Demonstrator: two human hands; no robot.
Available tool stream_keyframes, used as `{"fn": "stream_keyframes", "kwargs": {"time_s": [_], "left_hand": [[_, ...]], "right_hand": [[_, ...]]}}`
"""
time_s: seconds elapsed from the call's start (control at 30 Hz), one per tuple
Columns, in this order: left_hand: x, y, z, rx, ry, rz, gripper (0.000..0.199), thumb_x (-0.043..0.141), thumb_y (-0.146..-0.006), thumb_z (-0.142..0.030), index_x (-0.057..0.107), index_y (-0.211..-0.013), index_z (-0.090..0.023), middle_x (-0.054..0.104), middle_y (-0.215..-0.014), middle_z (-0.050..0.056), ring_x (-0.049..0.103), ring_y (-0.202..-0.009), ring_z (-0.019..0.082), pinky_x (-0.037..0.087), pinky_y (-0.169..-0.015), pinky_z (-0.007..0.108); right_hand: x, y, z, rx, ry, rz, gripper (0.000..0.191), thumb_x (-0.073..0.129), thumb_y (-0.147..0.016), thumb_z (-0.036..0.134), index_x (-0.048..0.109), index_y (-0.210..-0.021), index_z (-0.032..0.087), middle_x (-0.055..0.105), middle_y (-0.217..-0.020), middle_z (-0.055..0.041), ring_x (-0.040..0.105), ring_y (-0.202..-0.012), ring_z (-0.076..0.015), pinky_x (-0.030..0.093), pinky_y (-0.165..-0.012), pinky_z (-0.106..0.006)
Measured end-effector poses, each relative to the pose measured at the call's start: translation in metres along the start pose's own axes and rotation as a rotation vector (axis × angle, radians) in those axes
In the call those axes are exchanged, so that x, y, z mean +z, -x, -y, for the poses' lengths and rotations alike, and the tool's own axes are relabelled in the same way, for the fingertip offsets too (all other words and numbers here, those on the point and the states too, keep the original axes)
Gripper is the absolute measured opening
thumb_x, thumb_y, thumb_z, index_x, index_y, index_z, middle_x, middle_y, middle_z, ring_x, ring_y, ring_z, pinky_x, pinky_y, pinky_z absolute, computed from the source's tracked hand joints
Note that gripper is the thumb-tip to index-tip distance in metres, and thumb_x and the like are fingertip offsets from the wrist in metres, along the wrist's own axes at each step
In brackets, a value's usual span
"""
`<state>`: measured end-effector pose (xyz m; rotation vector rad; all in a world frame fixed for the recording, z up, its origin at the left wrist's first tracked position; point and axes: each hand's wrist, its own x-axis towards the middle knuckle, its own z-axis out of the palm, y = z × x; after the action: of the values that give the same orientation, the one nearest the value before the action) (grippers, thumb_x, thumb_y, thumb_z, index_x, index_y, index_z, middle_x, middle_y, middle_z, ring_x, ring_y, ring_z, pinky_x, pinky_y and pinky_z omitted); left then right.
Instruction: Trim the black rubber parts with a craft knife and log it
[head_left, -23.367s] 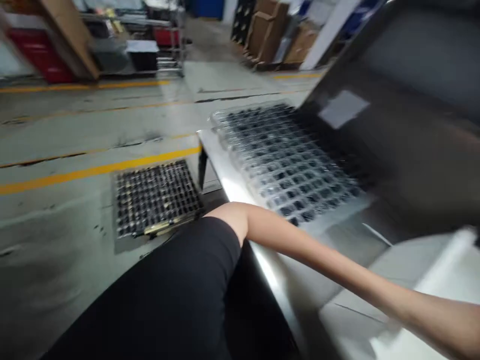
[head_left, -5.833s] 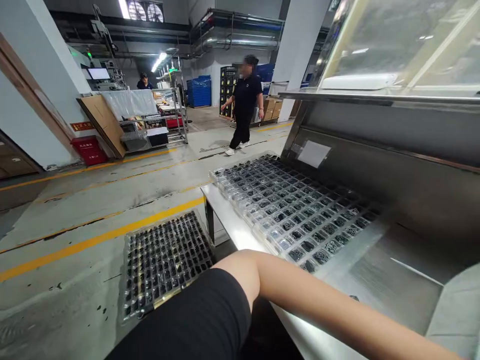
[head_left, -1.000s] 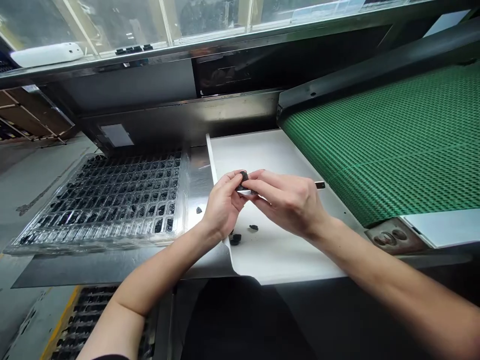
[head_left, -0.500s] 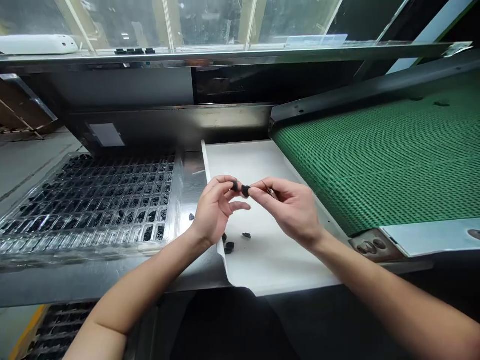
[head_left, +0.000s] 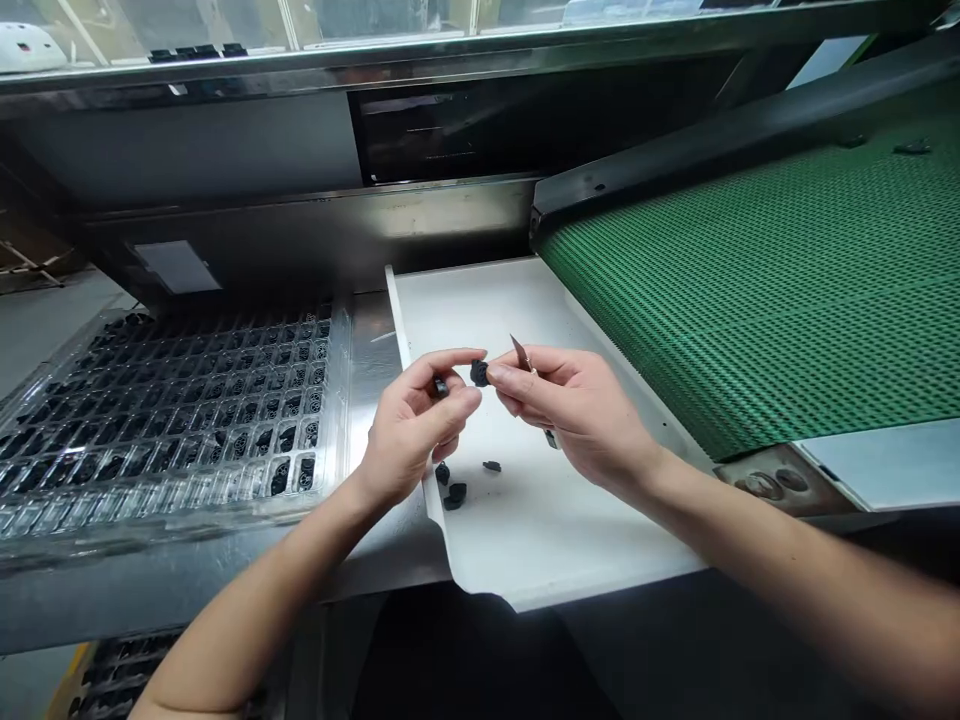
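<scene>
Up close, the left hand (head_left: pixel 416 420) pinched a small black part (head_left: pixel 441 385) while the right hand (head_left: pixel 574 410) gripped another black part (head_left: pixel 479 373) and a thin blade (head_left: pixel 521 353) above the white sheet (head_left: pixel 540 520); no writing was legible.

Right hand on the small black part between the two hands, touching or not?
Touching. The head view shows the right hand with its fingertips against the small black part, no gap visible.

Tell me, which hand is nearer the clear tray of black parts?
Left. The left hand hovers just right of the clear tray; the right hand is farther right, over the white sheet.
</scene>
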<state>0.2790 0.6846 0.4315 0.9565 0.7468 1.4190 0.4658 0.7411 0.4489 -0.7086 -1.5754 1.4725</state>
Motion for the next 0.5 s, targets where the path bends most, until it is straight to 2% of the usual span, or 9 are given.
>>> {"fn": "stream_keyframes", "kwargs": {"time_s": [0.13,0.27,0.4,0.5], "left_hand": [[-0.005,0.0,0.007,0.01,-0.013,0.062,0.036,0.093,-0.094,-0.04,0.084,-0.125,-0.023,0.053,-0.081,-0.003,0.036,-0.05,0.003,0.022,-0.04,0.016],[-0.008,-0.001,0.009,0.012,-0.027,0.094,0.033,0.088,-0.1,-0.04,0.084,-0.129,-0.024,0.062,-0.082,0.0,0.034,-0.048,0.002,0.019,-0.041,0.015],[-0.009,-0.001,0.011,0.05,-0.016,0.085,0.038,0.089,-0.099,-0.04,0.083,-0.133,-0.025,0.071,-0.091,0.004,0.039,-0.047,0.003,0.029,-0.038,0.014],[-0.01,0.0,0.013,0.071,-0.03,0.075,0.034,0.088,-0.1,-0.039,0.083,-0.13,-0.024,0.073,-0.092,0.004,0.047,-0.05,0.005,0.039,-0.04,0.015]], "right_hand": [[-0.001,0.0,-0.001,0.002,-0.003,-0.004,0.047,0.095,-0.093,0.056,0.074,-0.083,0.015,0.054,-0.072,-0.0012,0.035,-0.061,-0.0122,0.021,-0.051,-0.026],[-0.001,0.0,-0.001,-0.023,0.035,-0.005,0.049,0.092,-0.095,0.06,0.073,-0.082,0.016,0.055,-0.073,-0.0011,0.036,-0.061,-0.0131,0.024,-0.052,-0.027],[-0.001,0.0,0.001,-0.058,0.056,-0.004,0.055,0.092,-0.096,0.065,0.071,-0.079,0.017,0.055,-0.072,-0.0012,0.039,-0.063,-0.0145,0.029,-0.054,-0.028],[-0.001,0.001,0.001,-0.093,0.098,0.004,0.049,0.089,-0.099,0.058,0.072,-0.079,0.017,0.058,-0.074,-0.0019,0.042,-0.066,-0.0159,0.032,-0.058,-0.029]]}}
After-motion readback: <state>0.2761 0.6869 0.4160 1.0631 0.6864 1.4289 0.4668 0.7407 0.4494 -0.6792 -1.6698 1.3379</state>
